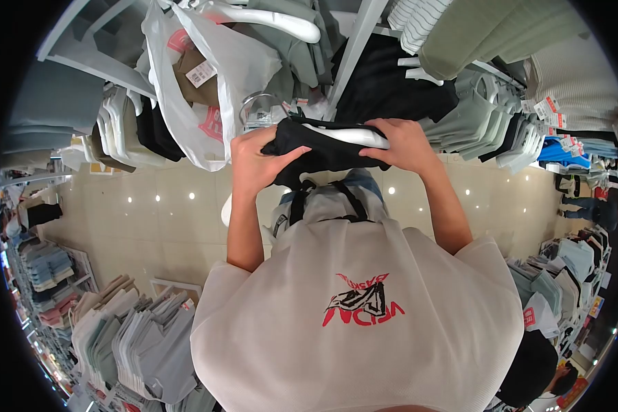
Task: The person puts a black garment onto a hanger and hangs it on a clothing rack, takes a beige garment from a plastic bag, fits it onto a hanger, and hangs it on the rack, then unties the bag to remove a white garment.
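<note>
Creased shirt [364, 350]; left hand [255, 159], right hand [406, 143]: grip closed on black cloth [326, 159], curved hanger [343, 134].

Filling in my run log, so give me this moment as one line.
left grip: on black garment | right grip: on garment beside white hanger's end | white hanger: partly covered | nearby: white plastic bag

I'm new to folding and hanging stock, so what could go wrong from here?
The black garment is bunched between the left hand and right hand, so it might crease or slip off the white hanger. The white plastic bag hangs close to the left hand and could get snagged.
</note>
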The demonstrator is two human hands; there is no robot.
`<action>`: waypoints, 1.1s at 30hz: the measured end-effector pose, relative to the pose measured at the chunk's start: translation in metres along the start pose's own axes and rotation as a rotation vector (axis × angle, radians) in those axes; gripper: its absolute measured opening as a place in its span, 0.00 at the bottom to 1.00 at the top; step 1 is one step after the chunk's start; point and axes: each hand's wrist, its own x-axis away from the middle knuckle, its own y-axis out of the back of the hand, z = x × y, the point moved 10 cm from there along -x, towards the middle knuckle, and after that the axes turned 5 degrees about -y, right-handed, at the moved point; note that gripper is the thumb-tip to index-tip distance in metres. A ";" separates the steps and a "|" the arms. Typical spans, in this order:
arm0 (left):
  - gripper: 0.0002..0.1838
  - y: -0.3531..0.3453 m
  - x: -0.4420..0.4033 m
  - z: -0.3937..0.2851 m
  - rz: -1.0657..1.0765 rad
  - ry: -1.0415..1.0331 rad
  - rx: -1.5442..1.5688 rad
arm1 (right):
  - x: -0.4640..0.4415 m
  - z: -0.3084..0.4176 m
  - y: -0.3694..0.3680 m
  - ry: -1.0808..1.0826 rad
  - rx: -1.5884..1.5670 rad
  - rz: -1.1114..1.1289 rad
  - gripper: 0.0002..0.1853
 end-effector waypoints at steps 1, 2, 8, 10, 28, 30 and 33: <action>0.18 0.000 -0.001 -0.002 -0.004 -0.004 -0.005 | 0.001 -0.002 -0.005 -0.006 -0.012 0.020 0.41; 0.18 0.000 -0.003 -0.005 -0.007 -0.011 -0.009 | 0.003 0.003 0.002 0.058 -0.090 -0.027 0.41; 0.18 0.000 -0.005 0.011 0.034 0.063 0.026 | 0.032 -0.028 0.026 0.078 -0.299 -0.104 0.43; 0.18 -0.006 -0.006 0.013 0.053 0.055 0.039 | 0.034 -0.039 0.011 -0.043 -0.163 -0.067 0.37; 0.24 -0.016 -0.001 0.023 0.242 -0.047 -0.270 | 0.012 -0.023 0.024 0.071 -0.070 -0.324 0.26; 0.28 -0.012 0.004 0.029 0.263 -0.085 -0.389 | 0.013 -0.024 0.026 0.052 -0.076 -0.279 0.25; 0.32 -0.010 0.009 0.016 0.224 -0.138 -0.430 | 0.014 -0.024 0.021 0.056 -0.088 -0.271 0.23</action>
